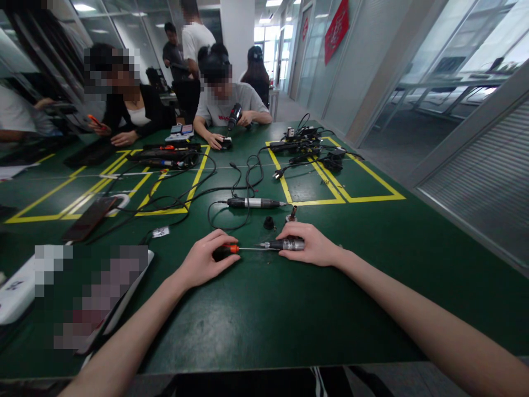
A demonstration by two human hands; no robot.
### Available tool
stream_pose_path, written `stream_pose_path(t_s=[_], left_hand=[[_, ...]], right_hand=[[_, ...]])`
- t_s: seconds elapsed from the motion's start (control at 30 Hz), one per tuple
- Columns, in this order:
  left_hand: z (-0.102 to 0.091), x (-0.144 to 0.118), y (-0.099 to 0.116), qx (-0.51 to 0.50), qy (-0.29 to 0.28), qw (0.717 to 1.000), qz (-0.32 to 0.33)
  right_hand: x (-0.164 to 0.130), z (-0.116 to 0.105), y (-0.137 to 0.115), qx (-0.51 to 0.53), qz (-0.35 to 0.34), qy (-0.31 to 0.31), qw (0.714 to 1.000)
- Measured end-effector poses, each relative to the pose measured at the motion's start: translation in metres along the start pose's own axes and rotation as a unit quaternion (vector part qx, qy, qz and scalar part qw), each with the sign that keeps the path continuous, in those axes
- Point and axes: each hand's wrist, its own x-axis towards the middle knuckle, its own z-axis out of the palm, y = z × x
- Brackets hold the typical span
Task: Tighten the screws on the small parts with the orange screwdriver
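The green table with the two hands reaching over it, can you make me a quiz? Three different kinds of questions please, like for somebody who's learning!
1. True or false: on the green table, the black-and-silver corded tool lies farther from the camera wearer than the screwdriver with orange on its handle.

2. What colour are the painted-looking lines on the table?
A) blue
B) yellow
C) red

3. Fill in: the camera wearer's ___ holds the screwdriver, and the ___ holds the grey-and-black tool.

Key:
1. True.
2. B, yellow.
3. Left hand; right hand.
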Motion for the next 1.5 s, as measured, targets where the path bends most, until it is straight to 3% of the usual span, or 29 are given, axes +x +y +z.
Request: stream_pose_path(t_s=[1.5], left_hand=[[-0.0008,-0.0002,0.0012,-0.013,-0.011,1.000,0.010]], right_hand=[[-0.0003,-0.0003,0.0006,0.007,0.001,-0.001,1.000]])
